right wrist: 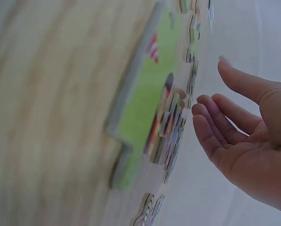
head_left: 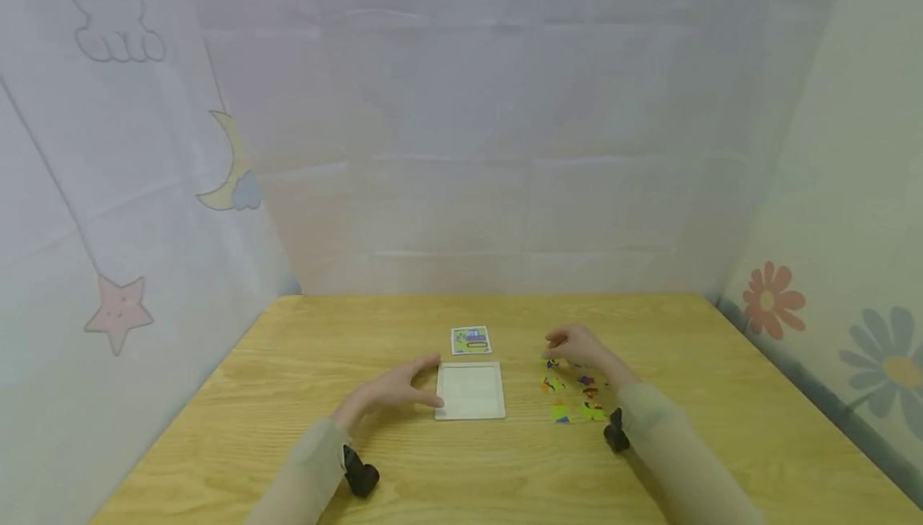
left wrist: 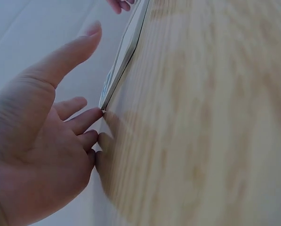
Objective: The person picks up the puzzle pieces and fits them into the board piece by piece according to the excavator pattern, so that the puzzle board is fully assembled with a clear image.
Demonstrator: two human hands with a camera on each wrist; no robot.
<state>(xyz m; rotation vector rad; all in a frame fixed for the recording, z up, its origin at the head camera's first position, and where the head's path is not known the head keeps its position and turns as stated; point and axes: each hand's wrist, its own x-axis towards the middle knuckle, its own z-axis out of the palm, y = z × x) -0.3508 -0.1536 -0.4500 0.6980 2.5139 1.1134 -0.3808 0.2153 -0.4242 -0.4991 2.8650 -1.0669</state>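
A square white puzzle tray [head_left: 469, 393] lies flat in the middle of the table with bare backing inside its raised rim. My left hand [head_left: 392, 387] is beside its left edge, thumb and fingers spread; in the left wrist view a fingertip touches or nearly touches the tray's corner [left wrist: 127, 56]. To the right lie several colourful jigsaw pieces [head_left: 594, 411], mostly green with orange and purple parts. Over the far pieces hovers my right hand [head_left: 580, 346], its fingers loosely bent. In the right wrist view nothing shows between its fingers, and a large green piece [right wrist: 152, 89] is closest to the camera.
A small picture card [head_left: 470, 340] with a green and purple design lies just behind the tray. The wooden table [head_left: 346, 325] ends at a pale cloth backdrop [head_left: 461, 148], with patterned cloth along both sides.
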